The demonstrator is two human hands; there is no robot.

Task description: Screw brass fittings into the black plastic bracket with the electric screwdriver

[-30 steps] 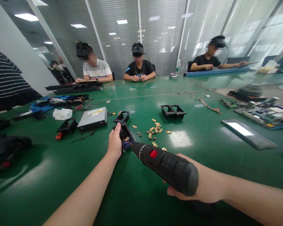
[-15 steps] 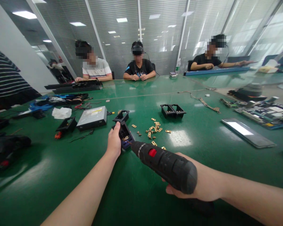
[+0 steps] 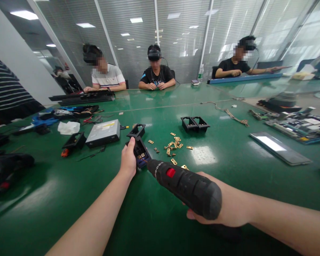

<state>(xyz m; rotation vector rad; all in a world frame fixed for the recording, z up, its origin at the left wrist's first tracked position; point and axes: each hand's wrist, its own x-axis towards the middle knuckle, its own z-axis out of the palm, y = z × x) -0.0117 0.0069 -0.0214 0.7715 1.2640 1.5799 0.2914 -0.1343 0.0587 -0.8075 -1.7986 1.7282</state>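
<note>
Black housing (image 3: 140,146), clasped by our left fingers (image 3: 132,143) well short of the far edge of the counter (image 3: 154,213), slants lengthwise toward our right fingers (image 3: 191,214), which grip a drill (image 3: 189,187), nose at its near end.

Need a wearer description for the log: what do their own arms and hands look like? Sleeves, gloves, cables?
Left hand and right hand: both bare, no gloves. Left forearm and right forearm: no sleeve, watch, bracelet, cable or marking in view. Fingers are partly hidden, so can't rule out rings.
</note>
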